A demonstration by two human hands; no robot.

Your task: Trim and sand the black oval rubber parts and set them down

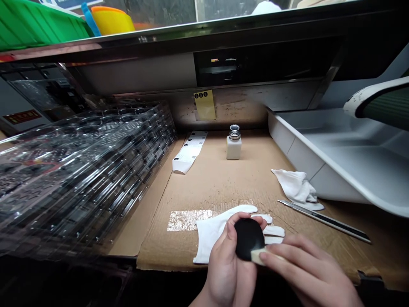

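Black rounded disc (247, 236), held low in view over the near edge of the cardboard-covered surface (223, 183). Left hand (227, 258) cupped beneath and around it, fingers curled in on the rim, thumb along the left side. Right hand (315, 270) pinching a small cream pad (257, 257), fingers close together; pad touching the disc's lower right edge. Paler patch on the black just beside the pad; sheen or smear, cannot tell.

White glove (209, 238) laid flat behind the hands, cuff to the left, partly hidden by them. Shiny tape (183, 221) just beside the cuff.

Farther back, near the middle: white bottle (234, 148) with metal top, upright. To its left, a strip of white labels (190, 151), near end curled up. Stack of clear plastic trays (128, 157) along the left.

At right, crumpled white cloth (295, 186) just beside a white bin (297, 149); slim knife (326, 221) lying slantwise in front. Yellow note (205, 106) on the metal panel behind. Above, on the shelf: green crate (38, 23), yellow cup (115, 22).
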